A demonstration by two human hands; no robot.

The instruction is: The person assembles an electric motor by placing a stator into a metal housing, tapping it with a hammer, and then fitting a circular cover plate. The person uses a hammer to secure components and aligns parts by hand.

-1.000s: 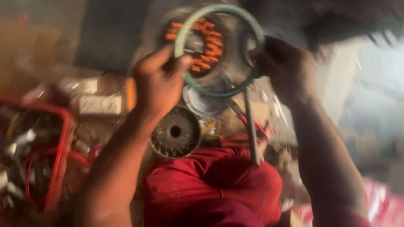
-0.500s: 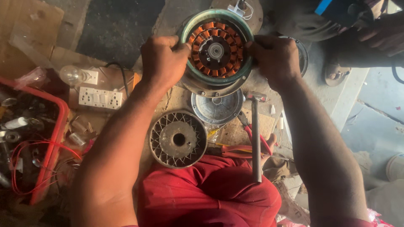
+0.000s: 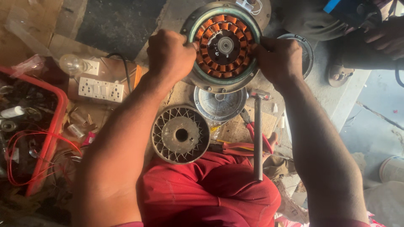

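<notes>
Both hands grip a ceiling-fan motor housing over the workshop floor

The left hand and right hand clamp opposite rims of the round motor housing, its copper stator windings facing up; below it lie a ribbed rotor, a shallow metal cover, a hammer and red-handled pliers, with a white switchboard to the left

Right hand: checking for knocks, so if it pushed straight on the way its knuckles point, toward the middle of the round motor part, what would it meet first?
Probably the ring of copper windings, right beside the right hand; then the central hub. Depth is unclear.
</notes>
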